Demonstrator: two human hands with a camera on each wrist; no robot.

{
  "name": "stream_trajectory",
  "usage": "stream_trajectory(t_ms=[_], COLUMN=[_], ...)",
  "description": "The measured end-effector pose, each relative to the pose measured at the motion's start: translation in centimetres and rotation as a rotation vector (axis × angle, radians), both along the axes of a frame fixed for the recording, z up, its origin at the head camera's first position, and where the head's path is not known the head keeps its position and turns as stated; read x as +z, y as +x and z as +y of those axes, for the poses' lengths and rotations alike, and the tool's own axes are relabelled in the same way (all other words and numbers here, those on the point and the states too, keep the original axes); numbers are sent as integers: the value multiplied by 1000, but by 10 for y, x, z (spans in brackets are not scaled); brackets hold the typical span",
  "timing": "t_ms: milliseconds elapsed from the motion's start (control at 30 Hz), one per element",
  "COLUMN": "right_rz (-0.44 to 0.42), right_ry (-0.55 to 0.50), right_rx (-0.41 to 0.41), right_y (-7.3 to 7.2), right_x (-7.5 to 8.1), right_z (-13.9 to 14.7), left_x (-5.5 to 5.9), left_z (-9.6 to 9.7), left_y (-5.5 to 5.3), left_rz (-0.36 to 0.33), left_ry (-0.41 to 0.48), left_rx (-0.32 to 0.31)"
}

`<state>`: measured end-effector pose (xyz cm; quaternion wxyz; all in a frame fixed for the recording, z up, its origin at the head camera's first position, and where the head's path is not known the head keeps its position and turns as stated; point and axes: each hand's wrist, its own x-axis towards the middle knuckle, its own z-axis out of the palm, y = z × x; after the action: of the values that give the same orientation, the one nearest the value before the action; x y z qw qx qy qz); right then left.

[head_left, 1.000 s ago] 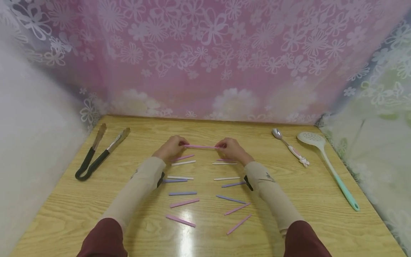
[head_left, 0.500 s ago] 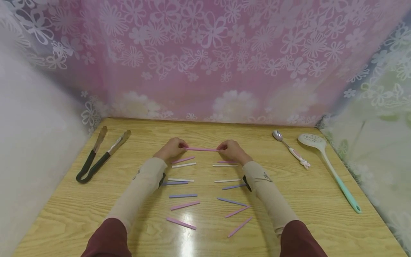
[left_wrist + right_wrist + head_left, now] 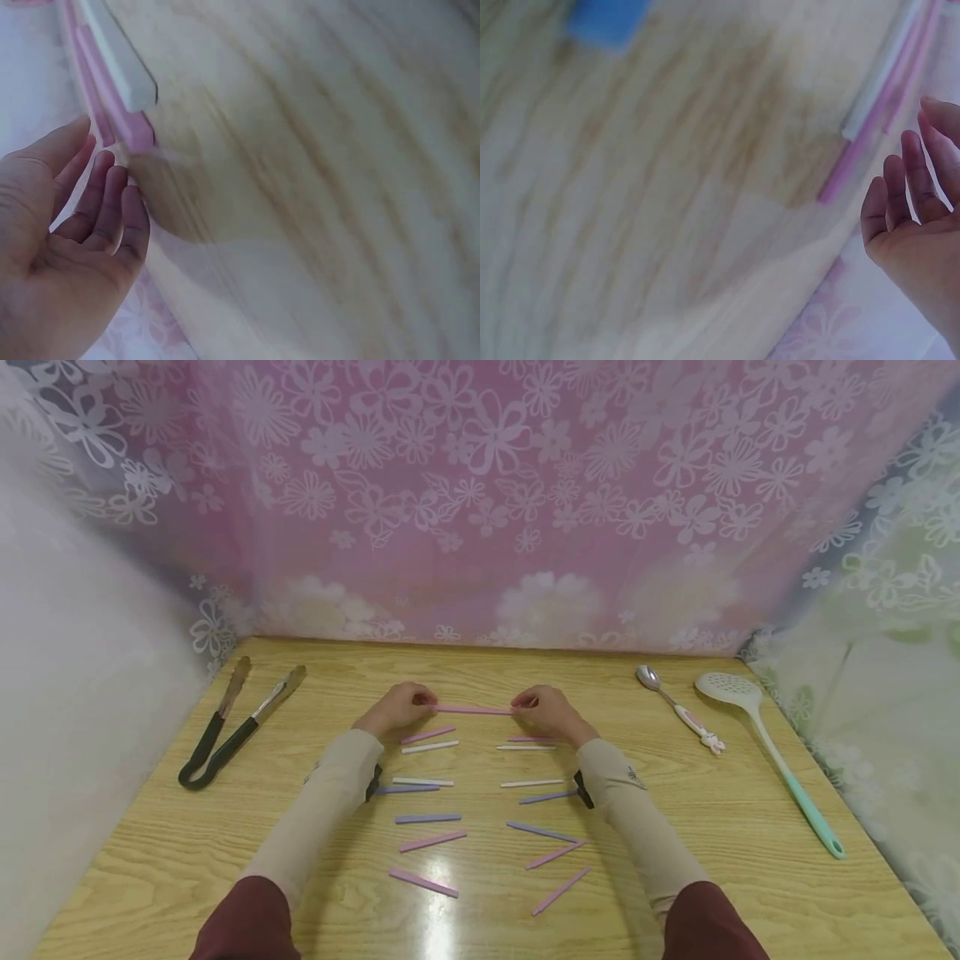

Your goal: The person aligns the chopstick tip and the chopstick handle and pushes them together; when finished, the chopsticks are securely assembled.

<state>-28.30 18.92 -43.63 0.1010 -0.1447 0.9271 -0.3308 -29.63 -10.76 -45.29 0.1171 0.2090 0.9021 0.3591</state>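
Wooden table (image 3: 712, 810), arms (image 3: 307, 810) stretched forward, left hand (image 3: 397, 706) and right hand (image 3: 551, 710) loosely bent, unclasped, pink stick (image 3: 474, 710) between them

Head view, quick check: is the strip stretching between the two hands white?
No, the strip between them is pink along its whole visible length.

**Lane open mid-table, strips on both flanks**

A lane of bare wooden tabletop (image 3: 480, 793) runs between the left column of strips (image 3: 427, 818) and the right column of strips (image 3: 542, 832). A pink strip (image 3: 474, 710), with the left hand (image 3: 397, 706) and right hand (image 3: 550, 710) at its ends, crosses the far end. Outside the sleeves (image 3: 307, 810), wood lies open up to tongs (image 3: 206, 739) left, rabbit-handled spoon (image 3: 688, 718) and skimmer (image 3: 770, 743) right.
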Motion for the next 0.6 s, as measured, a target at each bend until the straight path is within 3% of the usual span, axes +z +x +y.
stream_trajectory(t_ms=[167,367,467,600], right_rz=[-10,-129,-165,-124], right_ry=[-13,-11,-6,9], right_rx=[2,33,58,89], right_y=[6,17,23,29], right_x=[6,5,2,-2], right_z=[15,31,35,37], left_x=[2,10,11,8], left_z=[-11,-19,-21,-22], left_y=[8,25,32,37], left_rz=[-30,-162,-187,-194], left_ry=[27,47,52,61], left_rx=[1,-20,-55,-52])
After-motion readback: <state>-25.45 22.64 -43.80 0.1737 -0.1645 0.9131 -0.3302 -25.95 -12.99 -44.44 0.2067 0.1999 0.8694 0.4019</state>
